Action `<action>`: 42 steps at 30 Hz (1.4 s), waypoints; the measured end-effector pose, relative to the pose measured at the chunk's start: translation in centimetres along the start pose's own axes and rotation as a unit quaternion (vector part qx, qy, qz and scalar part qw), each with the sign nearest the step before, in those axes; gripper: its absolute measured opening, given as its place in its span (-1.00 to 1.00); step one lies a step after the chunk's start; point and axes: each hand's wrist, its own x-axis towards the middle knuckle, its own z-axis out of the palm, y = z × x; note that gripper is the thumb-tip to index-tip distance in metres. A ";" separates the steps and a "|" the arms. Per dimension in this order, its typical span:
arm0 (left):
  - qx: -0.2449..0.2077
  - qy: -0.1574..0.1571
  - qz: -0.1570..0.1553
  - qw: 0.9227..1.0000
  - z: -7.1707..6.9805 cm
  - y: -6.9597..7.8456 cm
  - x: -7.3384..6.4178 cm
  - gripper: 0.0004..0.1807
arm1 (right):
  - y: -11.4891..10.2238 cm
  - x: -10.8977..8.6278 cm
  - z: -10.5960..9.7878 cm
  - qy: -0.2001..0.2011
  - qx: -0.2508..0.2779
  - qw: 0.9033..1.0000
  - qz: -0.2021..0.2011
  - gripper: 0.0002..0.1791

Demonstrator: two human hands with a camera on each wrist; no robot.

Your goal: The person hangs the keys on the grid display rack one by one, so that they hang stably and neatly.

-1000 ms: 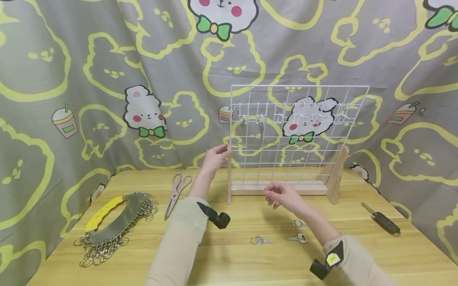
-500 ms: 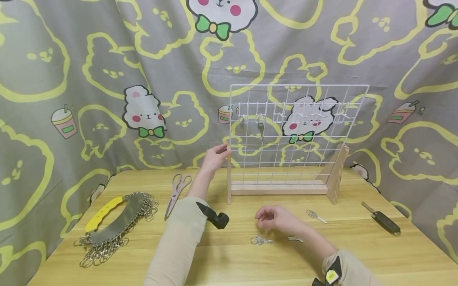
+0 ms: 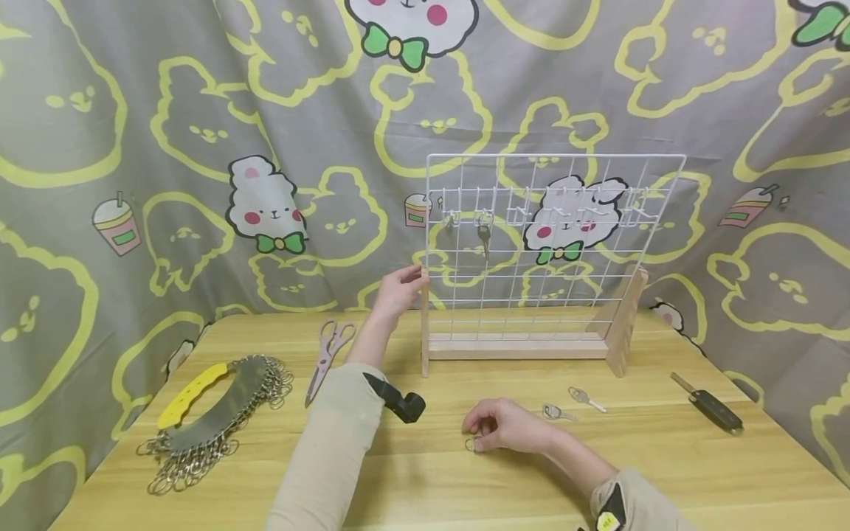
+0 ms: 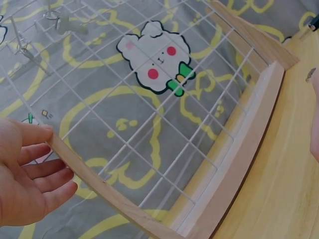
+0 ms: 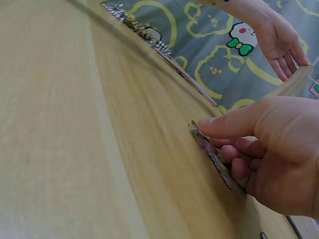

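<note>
In the head view my left hand (image 3: 398,291) touches the top of the wooden side post (image 3: 425,324) of a white wire grid rack (image 3: 551,276); the left wrist view shows its fingers (image 4: 50,185) resting along that post. My right hand (image 3: 514,426) is low over the table, pinching a small bunch of keys; its ring (image 3: 471,444) shows at the thumb tip and its keys (image 5: 214,157) lean downward in the right wrist view. A bunch of keys (image 3: 485,234) hangs from a rack hook, and a smaller metal piece (image 3: 451,220) from the hook left of it.
Two keys (image 3: 559,412) (image 3: 587,399) lie right of my right hand. A black car key (image 3: 713,409) is at the far right. Pinkish scissors (image 3: 327,358) and a yellow-handled holder (image 3: 192,394) with several metal rings lie at left. A patterned curtain (image 3: 345,133) hangs behind.
My right hand has moved from in front of the rack down toward me and taken hold of the keys on the table. My left hand has stayed at the post.
</note>
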 end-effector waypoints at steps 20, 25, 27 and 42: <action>0.003 0.002 -0.003 1.000 -0.1 0.2 0.0 -0.48 | -0.6 0.7 -0.9 -0.077 -0.091 0.993 0.006 -0.80; 0.007 -0.002 -0.004 1.000 -0.2 0.2 0.0 -0.48 | -0.5 0.7 -1.0 -0.072 -0.064 0.995 0.020 -0.78; 0.008 -0.002 -0.003 1.000 -0.2 0.2 0.0 -0.48 | -0.4 0.7 -1.0 -0.068 -0.049 0.996 0.021 -0.77; 0.008 -0.002 -0.008 1.000 0.0 0.1 0.0 -0.48 | 1.1 0.5 -1.2 -0.047 0.066 0.997 -0.012 -0.88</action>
